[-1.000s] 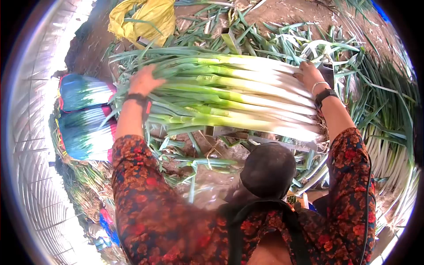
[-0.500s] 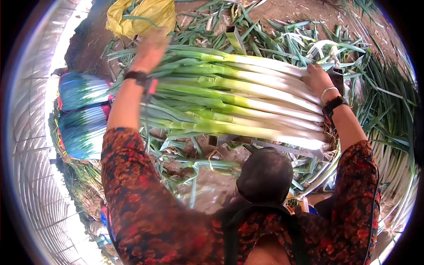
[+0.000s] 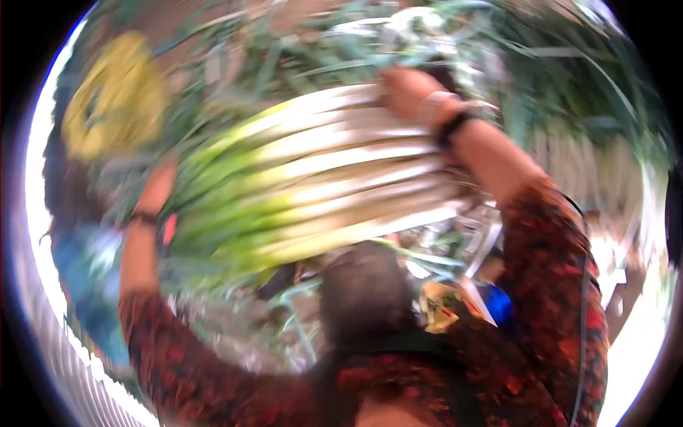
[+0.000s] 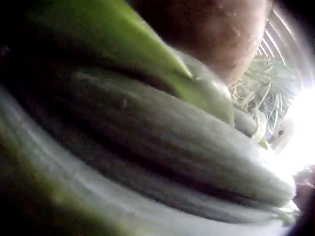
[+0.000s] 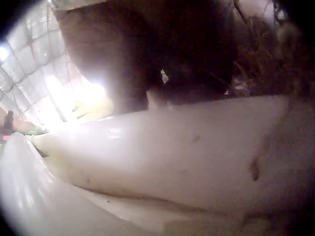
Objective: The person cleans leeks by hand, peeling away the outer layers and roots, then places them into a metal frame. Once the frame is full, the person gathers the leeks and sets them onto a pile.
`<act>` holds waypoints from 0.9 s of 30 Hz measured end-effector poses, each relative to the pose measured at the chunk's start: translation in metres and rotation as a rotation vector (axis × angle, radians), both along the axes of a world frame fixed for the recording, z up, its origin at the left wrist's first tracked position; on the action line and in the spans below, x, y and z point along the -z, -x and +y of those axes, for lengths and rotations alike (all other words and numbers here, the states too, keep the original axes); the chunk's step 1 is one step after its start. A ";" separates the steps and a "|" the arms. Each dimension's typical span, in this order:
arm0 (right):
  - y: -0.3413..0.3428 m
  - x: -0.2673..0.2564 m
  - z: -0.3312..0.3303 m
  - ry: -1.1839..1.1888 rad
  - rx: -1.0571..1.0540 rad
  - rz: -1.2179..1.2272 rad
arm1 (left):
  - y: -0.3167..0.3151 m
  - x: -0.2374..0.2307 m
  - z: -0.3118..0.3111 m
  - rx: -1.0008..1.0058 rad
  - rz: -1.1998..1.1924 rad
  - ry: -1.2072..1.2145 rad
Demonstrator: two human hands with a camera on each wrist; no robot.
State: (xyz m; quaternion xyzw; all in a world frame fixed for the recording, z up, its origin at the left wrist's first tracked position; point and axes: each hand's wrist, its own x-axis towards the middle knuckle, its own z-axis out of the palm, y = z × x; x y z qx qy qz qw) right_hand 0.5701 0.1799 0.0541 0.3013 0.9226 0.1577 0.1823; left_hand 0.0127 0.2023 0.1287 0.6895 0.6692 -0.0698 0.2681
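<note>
As the leeks stretch side by side across the middle of my head view, I have the left hand at their green end and the right hand at their white end, but blur stops me telling whether either grips.

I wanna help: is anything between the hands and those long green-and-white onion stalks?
Nothing visible: the left hand is at the leafy end of the long green-and-white onion stalks, the right hand at their white end.
</note>
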 end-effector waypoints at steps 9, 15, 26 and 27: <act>0.015 -0.011 -0.009 0.373 0.834 0.940 | -0.053 -0.034 0.048 0.360 0.766 -0.534; 0.001 -0.018 0.009 0.609 0.717 0.723 | -0.312 -0.155 -0.075 0.416 -0.172 -0.749; -0.356 -0.072 -0.210 0.231 1.023 1.205 | -0.566 -0.075 -0.266 0.716 -0.716 -0.070; -0.415 -0.065 -0.233 0.123 1.208 1.064 | -0.572 -0.067 -0.265 0.688 -0.689 -0.051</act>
